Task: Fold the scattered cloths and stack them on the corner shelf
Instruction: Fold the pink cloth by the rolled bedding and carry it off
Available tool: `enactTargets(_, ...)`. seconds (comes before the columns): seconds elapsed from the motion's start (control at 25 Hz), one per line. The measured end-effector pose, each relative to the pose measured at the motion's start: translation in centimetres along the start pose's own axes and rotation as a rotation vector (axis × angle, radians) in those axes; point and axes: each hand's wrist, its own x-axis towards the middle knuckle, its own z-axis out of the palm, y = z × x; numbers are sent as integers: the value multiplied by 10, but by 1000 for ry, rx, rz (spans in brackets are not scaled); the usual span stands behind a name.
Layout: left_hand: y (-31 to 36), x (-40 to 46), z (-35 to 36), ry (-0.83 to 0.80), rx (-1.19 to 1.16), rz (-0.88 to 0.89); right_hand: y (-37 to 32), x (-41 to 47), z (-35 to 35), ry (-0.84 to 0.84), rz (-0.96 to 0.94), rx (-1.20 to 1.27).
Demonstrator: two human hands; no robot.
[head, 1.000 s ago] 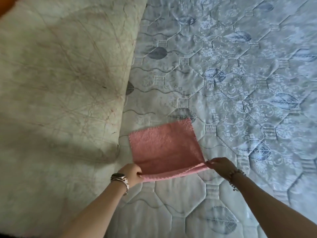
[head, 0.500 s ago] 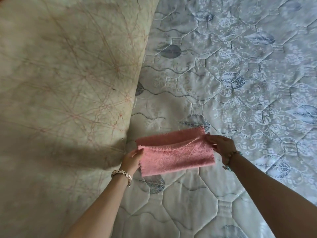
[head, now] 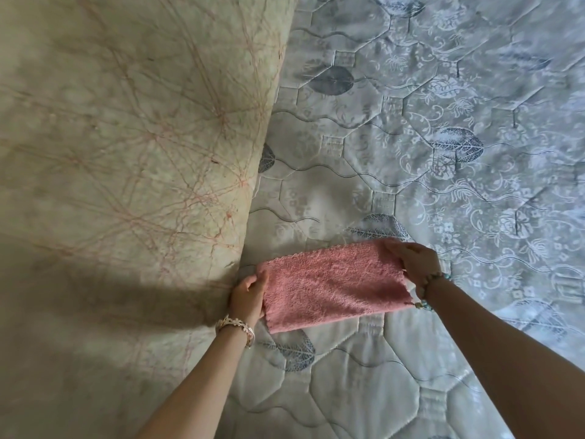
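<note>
Both my arms reach forward over the quilted mattress [head: 443, 122]; my left hand [head: 248, 294] and right hand [head: 414, 264] each pinch an end of the folded pink cloth [head: 332, 286].

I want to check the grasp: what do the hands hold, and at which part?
Both hold the pink cloth, folded: the left hand grips its left end, the right hand its right end.

1. My left hand [head: 248, 294] grips the folded pink cloth's [head: 332, 285] left end.
2. My right hand [head: 414, 263] pinches its right end.
3. The cloth is over the quilted mattress [head: 443, 122], beside a pale cushion [head: 126, 137].
</note>
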Motion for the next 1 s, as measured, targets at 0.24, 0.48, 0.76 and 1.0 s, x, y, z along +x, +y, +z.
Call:
enactTargets(0.24, -5, -26, 9, 101, 213, 246, 3, -2, -5, -23, -27, -45)
enactTargets(0.48, -13, -42, 20, 249, 368, 367, 13, -5, -5, 54, -98, -141)
enactTargets(0.76, -18, -41, 21, 316, 465, 377, 24, -12, -10, 52, -133, -294)
enactTargets(1.0, -12, -42, 24, 401, 524, 415, 29, -16, -11, 93, -138, -323)
